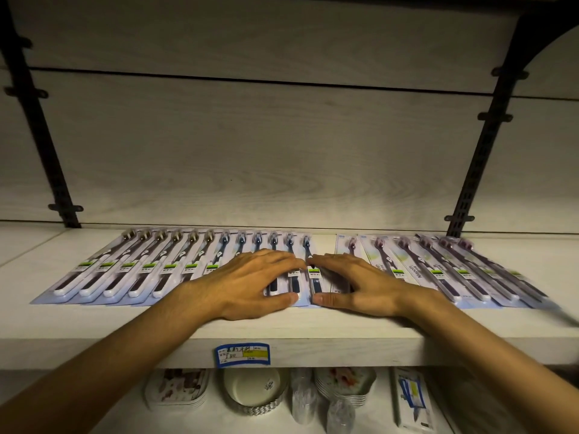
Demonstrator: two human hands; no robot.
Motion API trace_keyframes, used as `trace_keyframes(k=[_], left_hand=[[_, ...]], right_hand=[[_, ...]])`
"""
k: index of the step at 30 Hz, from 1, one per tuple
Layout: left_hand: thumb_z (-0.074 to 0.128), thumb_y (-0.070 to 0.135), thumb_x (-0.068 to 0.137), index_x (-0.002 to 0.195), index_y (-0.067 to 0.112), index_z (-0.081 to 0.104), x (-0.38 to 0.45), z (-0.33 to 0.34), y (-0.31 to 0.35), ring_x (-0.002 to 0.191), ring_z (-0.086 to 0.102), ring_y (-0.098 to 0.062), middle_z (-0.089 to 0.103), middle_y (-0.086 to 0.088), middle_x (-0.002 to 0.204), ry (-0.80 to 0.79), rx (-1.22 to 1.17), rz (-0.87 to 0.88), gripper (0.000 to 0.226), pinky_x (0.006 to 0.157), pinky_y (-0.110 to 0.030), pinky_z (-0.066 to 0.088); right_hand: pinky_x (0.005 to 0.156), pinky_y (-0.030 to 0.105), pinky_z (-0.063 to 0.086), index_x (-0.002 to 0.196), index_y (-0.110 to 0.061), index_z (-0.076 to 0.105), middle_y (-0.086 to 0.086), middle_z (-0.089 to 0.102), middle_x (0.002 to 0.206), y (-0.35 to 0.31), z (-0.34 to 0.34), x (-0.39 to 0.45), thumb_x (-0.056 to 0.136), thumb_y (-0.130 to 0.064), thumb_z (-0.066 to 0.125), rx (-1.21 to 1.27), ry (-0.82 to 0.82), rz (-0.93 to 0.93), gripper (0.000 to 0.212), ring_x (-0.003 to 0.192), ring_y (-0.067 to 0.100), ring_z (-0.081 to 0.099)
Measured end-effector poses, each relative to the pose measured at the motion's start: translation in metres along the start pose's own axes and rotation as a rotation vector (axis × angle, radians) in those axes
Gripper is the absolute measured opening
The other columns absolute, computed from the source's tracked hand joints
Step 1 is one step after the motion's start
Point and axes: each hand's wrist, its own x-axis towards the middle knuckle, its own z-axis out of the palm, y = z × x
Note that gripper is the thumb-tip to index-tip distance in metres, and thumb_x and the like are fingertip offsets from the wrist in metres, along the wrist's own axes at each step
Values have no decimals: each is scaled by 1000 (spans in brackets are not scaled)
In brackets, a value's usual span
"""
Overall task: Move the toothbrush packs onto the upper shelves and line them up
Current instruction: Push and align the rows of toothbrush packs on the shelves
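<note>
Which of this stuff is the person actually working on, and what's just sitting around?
Part of the job:
toothbrush packs
upper shelf
left hand
right hand

Just lying about:
price label
dishes below

Blurred, unreadable print on the shelf-edge price tag and toothbrush packs.

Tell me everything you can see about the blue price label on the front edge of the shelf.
The price label is a small paper sticker with a blue border, white fields and a yellow patch at its upper right. It carries handwritten and printed marks too blurred to read. It sits flat on the front edge of the pale wooden shelf, slightly tilted, below the gap between the two hands. Its lower edge hangs just under the shelf edge. Nothing touches it.
</note>
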Motion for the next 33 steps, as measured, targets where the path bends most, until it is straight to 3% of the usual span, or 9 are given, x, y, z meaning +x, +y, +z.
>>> trace_keyframes(k=[4,7,11,15,21,25,33], left_hand=[[40,63,97,154,45,14,-1,-4,2,145,26,-10,23,13,161,-22,36,-16,66,119,-38,25],[39,65,96,153,48,8,1,-10,5,147,22,-10,17,13,163,-23,55,-36,67,121,-41,20],[34,72,93,152,50,12,13,-14,18,149,19,-13,12,12,164,-59,55,-14,67,120,-45,18],[27,80,89,151,49,19,25,-3,23,149,21,-17,15,8,164,-80,72,9,70,119,-54,23],[33,73,92,149,44,26,26,3,23,147,25,-16,20,7,163,-58,42,-5,64,117,-45,30],[38,67,95,149,42,28,26,2,24,145,26,-13,21,9,161,-34,5,-6,60,116,-38,30],[42,64,96,148,44,28,25,2,23,141,30,-10,20,14,159,-20,-63,-19,57,113,-37,35]], right_hand=[[118,39,29,156,-36,25,-8,28,162,3,0,-1,87,-71,53,27,10,-5,83,146,13,29],[115,30,25,155,-34,31,-7,30,161,9,-9,-7,88,-66,55,104,85,20,78,145,11,28],[122,38,15,152,-37,35,-6,36,159,28,-22,-11,90,-70,49,-182,132,53,72,148,14,25],[117,43,25,148,-40,39,-5,45,153,39,-19,-18,85,-83,35,-237,134,86,76,137,15,39],[111,37,29,149,-37,39,-5,42,154,35,-16,-25,85,-79,43,-234,138,108,76,137,15,39],[114,39,27,151,-39,35,-7,39,156,38,-16,-28,82,-82,42,-204,104,113,81,140,15,37],[115,36,23,152,-36,34,-9,41,156,32,-13,-21,85,-80,43,-161,75,36,81,140,13,36]])
